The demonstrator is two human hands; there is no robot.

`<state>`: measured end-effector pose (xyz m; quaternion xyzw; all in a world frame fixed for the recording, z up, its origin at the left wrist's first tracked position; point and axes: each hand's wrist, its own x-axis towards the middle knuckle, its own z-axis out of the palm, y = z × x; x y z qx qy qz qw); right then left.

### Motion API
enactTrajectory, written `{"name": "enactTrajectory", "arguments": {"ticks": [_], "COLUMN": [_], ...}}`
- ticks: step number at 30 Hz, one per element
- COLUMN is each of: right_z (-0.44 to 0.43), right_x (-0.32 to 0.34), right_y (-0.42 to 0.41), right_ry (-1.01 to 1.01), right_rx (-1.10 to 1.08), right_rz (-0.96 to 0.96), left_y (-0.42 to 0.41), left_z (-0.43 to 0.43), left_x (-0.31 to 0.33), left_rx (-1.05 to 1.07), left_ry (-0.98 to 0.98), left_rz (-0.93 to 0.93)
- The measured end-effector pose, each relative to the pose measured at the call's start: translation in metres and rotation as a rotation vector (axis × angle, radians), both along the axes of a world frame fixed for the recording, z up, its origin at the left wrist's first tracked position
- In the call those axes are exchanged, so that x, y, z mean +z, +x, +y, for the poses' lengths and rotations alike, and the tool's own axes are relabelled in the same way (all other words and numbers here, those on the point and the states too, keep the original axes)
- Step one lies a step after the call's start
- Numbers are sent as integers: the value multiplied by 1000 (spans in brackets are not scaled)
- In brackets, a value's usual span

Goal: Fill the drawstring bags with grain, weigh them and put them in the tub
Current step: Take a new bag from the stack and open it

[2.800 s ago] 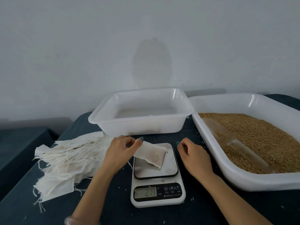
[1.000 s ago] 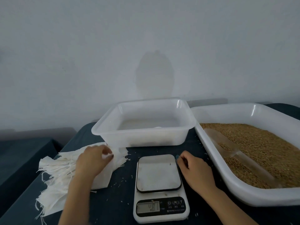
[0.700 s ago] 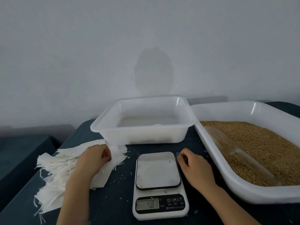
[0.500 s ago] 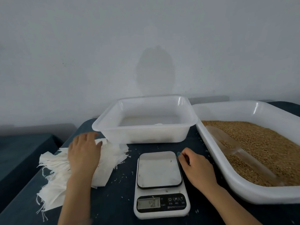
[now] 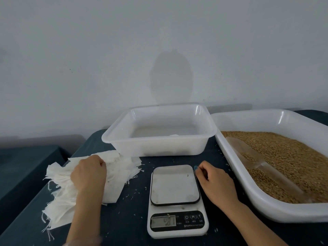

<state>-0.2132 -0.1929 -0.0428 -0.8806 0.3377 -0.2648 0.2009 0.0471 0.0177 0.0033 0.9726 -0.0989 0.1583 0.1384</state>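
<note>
A pile of empty white drawstring bags (image 5: 117, 176) lies on the dark table at the left. My left hand (image 5: 88, 173) rests on the pile, its fingers curled round the edge of the top bag, which is raised a little. The white kitchen scale (image 5: 174, 185) stands in the middle with a bare plate and a lit display. Just right of the scale, my right hand (image 5: 214, 181) rests on the table, loosely curled and holding nothing. The clear tub (image 5: 159, 139) stands behind the scale; a bit of white shows inside over its front wall.
A large white tray (image 5: 266, 208) of brown grain (image 5: 287, 157) fills the right side, with a clear plastic scoop (image 5: 257, 162) lying in the grain. Loose grains dot the table around the scale. A lower dark surface lies beyond the table's left edge.
The filled bag that lay on the scale 2.8 s ago is gone from the plate. My left hand moved to the bag pile, lay flat, and now curls on the top bag. The right hand stayed put.
</note>
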Motion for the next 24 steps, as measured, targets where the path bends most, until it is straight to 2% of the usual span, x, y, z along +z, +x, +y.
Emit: {"name": "enactTrajectory", "arguments": {"ticks": [7, 11, 17, 21, 24], "right_z": [1, 1, 2, 1, 1], "right_x": [2, 3, 3, 2, 2], "right_y": [-1, -1, -1, 0, 0], "right_ry": [10, 10, 2, -4, 5], "right_rx": [7, 3, -2, -11, 12], "right_rz": [0, -5, -3, -27, -77], "left_y": [-1, -7, -31, -40, -47], "left_z": [-2, -5, -9, -15, -27], "left_x": [0, 3, 17, 20, 19], "left_rx": [-48, -163, -364, -464, -523], "left_ry": [-172, -330, -651, -881, -1000], "left_rz": [-84, -157, -428, -453, -352]}}
